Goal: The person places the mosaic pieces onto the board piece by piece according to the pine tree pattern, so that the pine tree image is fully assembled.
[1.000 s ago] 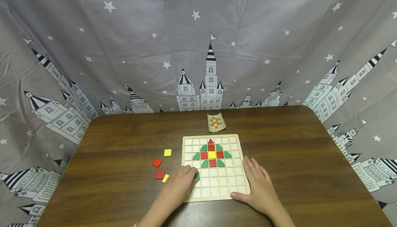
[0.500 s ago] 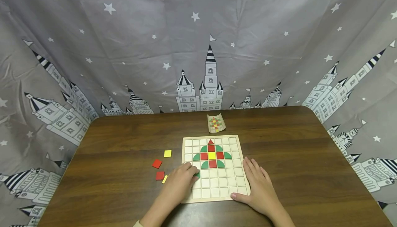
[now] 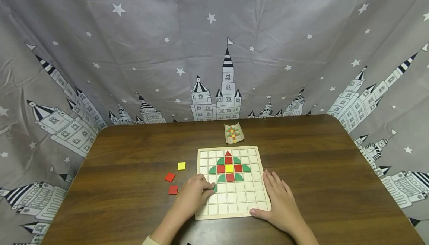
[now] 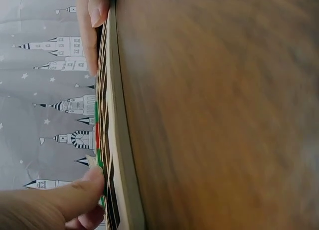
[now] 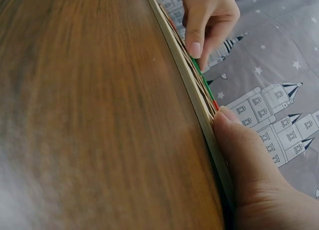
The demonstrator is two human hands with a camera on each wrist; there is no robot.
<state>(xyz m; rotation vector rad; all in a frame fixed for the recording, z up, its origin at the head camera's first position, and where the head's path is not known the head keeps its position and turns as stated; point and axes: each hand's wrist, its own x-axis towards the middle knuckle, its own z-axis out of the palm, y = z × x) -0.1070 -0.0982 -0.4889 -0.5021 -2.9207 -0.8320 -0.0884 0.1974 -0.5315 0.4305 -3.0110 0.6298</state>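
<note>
The green piece [image 3: 215, 188], pinched in the left hand's [image 3: 191, 196] grip near the board's [image 3: 231, 217] left edge, seems midway through being seated, which calls for squaring it to the grid and letting go. It looks thin and flat, its outline partly hidden. The right hand [image 3: 280, 206], thumb apart from straight fingers, rests along the board's right edge.
</note>
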